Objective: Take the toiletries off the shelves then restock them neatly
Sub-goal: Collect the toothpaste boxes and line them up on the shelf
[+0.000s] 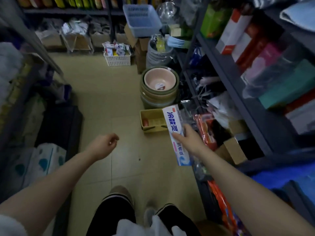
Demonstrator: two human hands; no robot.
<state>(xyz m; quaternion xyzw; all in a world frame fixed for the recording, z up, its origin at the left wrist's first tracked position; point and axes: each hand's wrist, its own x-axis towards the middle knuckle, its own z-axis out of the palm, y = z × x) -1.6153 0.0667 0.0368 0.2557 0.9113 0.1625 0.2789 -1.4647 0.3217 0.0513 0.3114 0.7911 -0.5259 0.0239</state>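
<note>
My right hand point(189, 138) grips a long white and blue toothpaste box point(173, 123) around its middle, held over the floor beside the right-hand shelving point(238, 86). Just beyond the box a yellow basket point(151, 121) stands on the floor with a red item inside. My left hand point(106, 143) hangs over the aisle with its fingers curled inward and nothing in it. Farther down the aisle a white basket point(117, 59) holds several small boxed toiletries.
Stacked basins point(158, 86) stand beyond the yellow basket. A blue basket point(141, 19) rests on cartons at the back. Tissue packs point(42, 160) and dark shelving line the left. Packaged goods crowd the right shelves. My feet stand on the tiled floor point(109, 106).
</note>
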